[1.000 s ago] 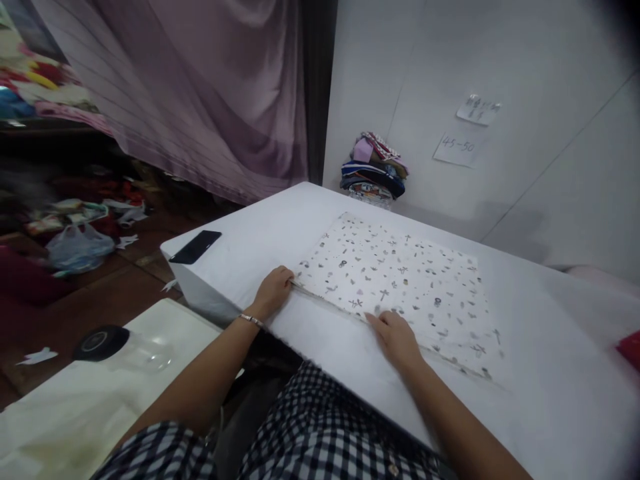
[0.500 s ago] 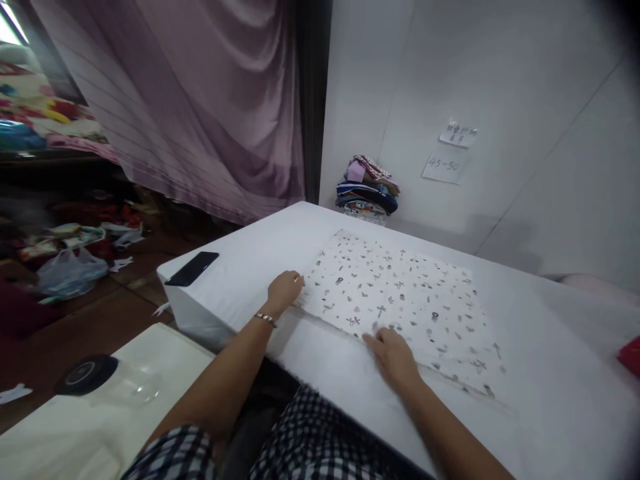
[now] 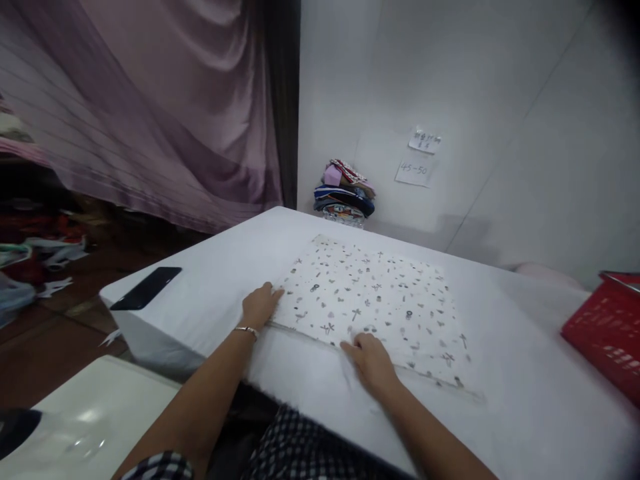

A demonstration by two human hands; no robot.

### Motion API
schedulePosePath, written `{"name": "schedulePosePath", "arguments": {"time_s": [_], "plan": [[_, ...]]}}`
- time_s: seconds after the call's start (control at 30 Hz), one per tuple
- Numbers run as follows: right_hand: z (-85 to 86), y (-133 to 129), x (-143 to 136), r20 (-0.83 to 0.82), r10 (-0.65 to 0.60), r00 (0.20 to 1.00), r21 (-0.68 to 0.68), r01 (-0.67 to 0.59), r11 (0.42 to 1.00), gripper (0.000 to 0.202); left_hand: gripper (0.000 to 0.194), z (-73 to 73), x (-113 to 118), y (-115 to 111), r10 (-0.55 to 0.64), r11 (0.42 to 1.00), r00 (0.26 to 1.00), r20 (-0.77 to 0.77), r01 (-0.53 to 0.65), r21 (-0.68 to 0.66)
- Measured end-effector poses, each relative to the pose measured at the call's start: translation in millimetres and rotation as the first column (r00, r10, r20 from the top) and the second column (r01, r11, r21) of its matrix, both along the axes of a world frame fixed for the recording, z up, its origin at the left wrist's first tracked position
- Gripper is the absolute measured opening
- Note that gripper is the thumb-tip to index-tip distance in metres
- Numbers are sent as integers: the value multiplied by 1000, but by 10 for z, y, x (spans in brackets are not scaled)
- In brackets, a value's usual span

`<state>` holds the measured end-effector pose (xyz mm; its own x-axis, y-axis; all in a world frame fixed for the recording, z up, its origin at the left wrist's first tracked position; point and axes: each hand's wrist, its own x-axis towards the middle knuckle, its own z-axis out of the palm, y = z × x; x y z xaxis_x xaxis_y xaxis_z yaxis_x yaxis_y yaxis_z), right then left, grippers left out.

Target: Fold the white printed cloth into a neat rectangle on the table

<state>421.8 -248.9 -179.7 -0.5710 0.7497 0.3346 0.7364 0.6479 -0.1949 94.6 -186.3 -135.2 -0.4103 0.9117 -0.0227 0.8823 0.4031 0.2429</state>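
A white cloth with small printed figures (image 3: 375, 300) lies flat on the white-covered table (image 3: 220, 260). At its near left corner, my left hand (image 3: 260, 305) has its fingers closed on the cloth's edge; a bracelet circles that wrist. My right hand (image 3: 371, 360) is at the middle of the near edge, thumb and fingers pinching the cloth there.
A black phone (image 3: 146, 288) rests at the table's left corner. Folded fabrics (image 3: 345, 193) are stacked by the wall. At the right stands a red basket (image 3: 607, 333). A clear container with a dark lid (image 3: 17, 427) lies on a lower surface at left.
The view has turned to the right, so the table and cloth appear further left and more of the red basket shows. Both hands remain at the cloth's near edge.
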Motion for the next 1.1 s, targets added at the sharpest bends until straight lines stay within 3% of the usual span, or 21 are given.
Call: {"name": "schedulePosePath", "arguments": {"time_s": [0.13, 0.2, 0.27, 0.37, 0.43, 0.47, 0.63, 0.83, 0.9, 1.0, 1.07, 1.1], "plan": [[32, -5, -23, -28, -36, 999, -89, 34, 995, 24, 50, 19, 113, -16, -16, 992, 993, -113, 30, 124], [55, -4, -44, -59, -98, 993, -157, 87, 984, 23, 51, -15, 307, -56, -139, 952, 974, -178, 181, 247], [81, 2, -69, -63, -131, 989, -184, 117, 976, 25, 52, -109, 581, -133, -365, 849, 909, -201, 414, 328], [116, 22, -91, -31, -101, 994, -151, 95, 984, 27, 52, -321, 984, -300, -671, 630, 704, -232, 707, 321], [130, 30, -68, -7, -51, 999, -115, 50, 992, 27, 54, -443, 1146, -396, -770, 522, 581, -265, 811, 263], [133, 27, -39, -5, -30, 1000, -102, 29, 994, 27, 55, -484, 1188, -426, -791, 494, 546, -276, 837, 236], [143, -100, 345, -45, -18, 999, -75, 14, 997, 29, 58, -516, 1200, -422, -794, 488, 528, -302, 849, 202], [165, -414, 1329, -207, -251, 946, 37, 264, 964, 28, 61, -513, 1197, -389, -792, 463, 534, -295, 842, 278], [180, -492, 1706, -306, -420, 854, -26, 434, 901, 26, 61, -510, 1225, -380, -796, 428, 519, -309, 846, 319], [228, -545, 2157, -421, -713, 561, -312, 648, 695, 22, 56, -500, 1302, -351, -832, 328, 443, -334, 878, 348], [277, -546, 2325, -415, -828, 378, -535, 634, 558, 21, 52, -502, 1360, -329, -864, 263, 379, -332, 901, 345], [303, -540, 2367, -395, -859, 327, -616, 600, 511, 21, 51, -508, 1386, -319, -878, 244, 356, -320, 908, 340]]}}
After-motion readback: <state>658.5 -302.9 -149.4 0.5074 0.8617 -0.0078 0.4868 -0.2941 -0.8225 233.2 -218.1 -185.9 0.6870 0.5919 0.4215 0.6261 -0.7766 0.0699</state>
